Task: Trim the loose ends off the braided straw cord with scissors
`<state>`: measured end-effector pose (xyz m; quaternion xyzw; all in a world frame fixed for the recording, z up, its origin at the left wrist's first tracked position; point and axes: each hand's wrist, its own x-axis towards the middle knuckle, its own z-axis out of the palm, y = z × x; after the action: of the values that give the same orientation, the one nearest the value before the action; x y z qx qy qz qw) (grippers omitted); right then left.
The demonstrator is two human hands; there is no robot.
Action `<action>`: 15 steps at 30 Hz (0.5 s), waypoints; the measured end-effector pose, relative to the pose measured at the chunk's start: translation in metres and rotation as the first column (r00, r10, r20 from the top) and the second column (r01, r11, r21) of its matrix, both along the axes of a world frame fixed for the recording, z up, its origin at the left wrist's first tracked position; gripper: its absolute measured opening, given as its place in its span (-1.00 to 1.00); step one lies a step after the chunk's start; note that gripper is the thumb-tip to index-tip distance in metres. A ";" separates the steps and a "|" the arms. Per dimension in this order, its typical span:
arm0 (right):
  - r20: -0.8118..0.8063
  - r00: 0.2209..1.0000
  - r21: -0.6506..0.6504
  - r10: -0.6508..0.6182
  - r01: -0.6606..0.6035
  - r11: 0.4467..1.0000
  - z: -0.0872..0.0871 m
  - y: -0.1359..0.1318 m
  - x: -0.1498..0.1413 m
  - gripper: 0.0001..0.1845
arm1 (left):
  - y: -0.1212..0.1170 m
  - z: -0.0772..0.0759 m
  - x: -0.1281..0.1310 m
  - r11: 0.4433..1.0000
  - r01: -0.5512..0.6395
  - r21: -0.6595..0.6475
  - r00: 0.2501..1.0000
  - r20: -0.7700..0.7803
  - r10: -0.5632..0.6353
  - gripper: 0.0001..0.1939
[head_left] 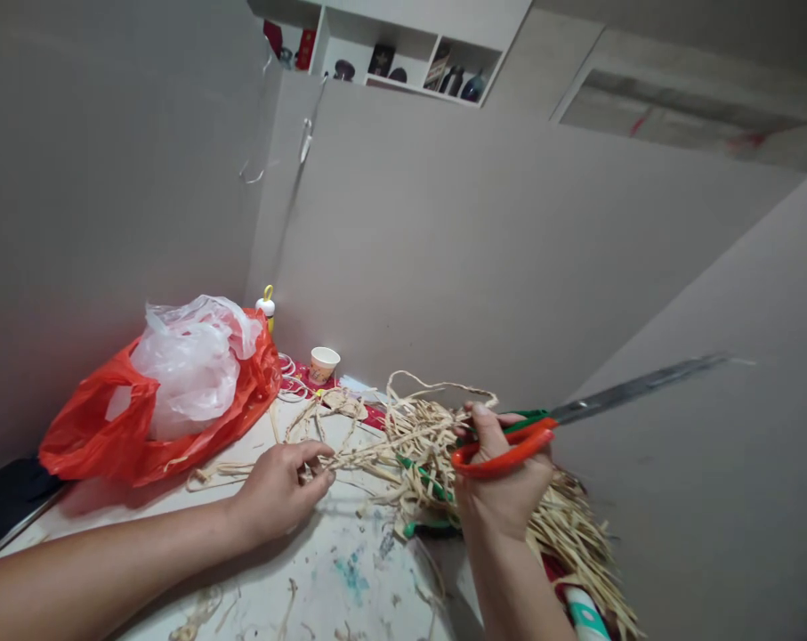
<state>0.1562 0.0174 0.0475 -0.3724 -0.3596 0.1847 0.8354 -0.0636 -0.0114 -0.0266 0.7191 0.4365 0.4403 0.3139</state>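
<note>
My left hand [284,491] pinches one end of a braided straw cord [390,442] between thumb and fingers, low over the table. The cord runs across to my right hand [500,476], which is closed round it. In that same hand hangs a pair of scissors [600,398] with orange and green handles. Its blades are together and point to the right, away from the cord. Behind and below the right hand lies a heap of pale straw strands [420,427], with a bundle of them [580,534] spreading to the lower right.
A red plastic bag [102,436] with a clear bag [196,365] in it stands at the left. A paper cup [324,365] and a yellow-handled bottle [266,307] are by the wall. Straw scraps and blue stains mark the white table [323,570]. A green-and-white tube [585,614] lies lower right.
</note>
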 end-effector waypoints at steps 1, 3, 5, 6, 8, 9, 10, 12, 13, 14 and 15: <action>-0.004 0.999 0.021 -0.034 0.035 0.999 0.004 0.000 0.006 -0.66 | 0.000 0.002 -0.001 0.999 0.004 0.044 1.000 -0.011 -0.003 -0.75; -0.005 0.996 0.056 -0.089 0.089 0.994 0.010 -0.001 0.016 -0.67 | 0.001 0.007 -0.003 0.991 0.002 0.133 1.000 -0.009 -0.001 -0.75; -0.009 0.993 0.076 -0.120 0.120 0.990 0.014 -0.002 0.022 -0.67 | 0.002 0.009 -0.005 0.980 -0.018 0.199 1.000 0.022 0.014 -0.75; -0.016 0.991 0.082 -0.129 0.130 0.988 0.016 -0.003 0.023 -0.66 | 0.004 0.009 -0.006 0.974 -0.033 0.222 0.999 0.045 0.024 -0.76; -0.027 0.990 0.082 -0.140 0.142 0.986 0.019 -0.005 0.023 -0.66 | 0.008 0.008 -0.008 0.964 -0.080 0.253 0.994 0.098 0.056 -0.77; -0.031 0.989 0.084 -0.144 0.147 0.986 0.021 -0.006 0.022 -0.67 | 0.011 0.007 -0.009 0.961 -0.106 0.256 0.989 0.124 0.076 -0.77; -0.030 0.989 0.086 -0.146 0.148 0.985 0.021 -0.008 0.020 -0.67 | 0.013 0.007 -0.010 0.960 -0.130 0.248 0.985 0.144 0.096 -0.78; -0.024 0.990 0.086 -0.139 0.141 0.986 0.022 -0.011 0.012 -0.67 | 0.017 0.009 -0.012 0.964 -0.171 0.203 0.978 0.154 0.141 -0.78; -0.018 0.992 0.076 -0.125 0.126 0.989 0.021 -0.012 0.008 -0.67 | 0.018 0.012 -0.013 0.966 -0.190 0.174 0.975 0.145 0.166 -0.75; -0.010 0.995 0.059 -0.102 0.103 0.993 0.019 -0.014 0.003 -0.67 | 0.018 0.017 -0.013 0.965 -0.211 0.153 0.972 0.132 0.192 -0.71; -0.001 0.998 0.035 -0.071 0.071 0.997 0.017 -0.015 -0.002 -0.67 | 0.016 0.022 -0.013 0.961 -0.236 0.144 0.968 0.120 0.219 -0.65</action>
<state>0.1541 0.0025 0.0648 -0.3705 -0.3495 0.1488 0.8476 -0.0768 0.0046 -0.0043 0.6629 0.4636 0.5429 0.2257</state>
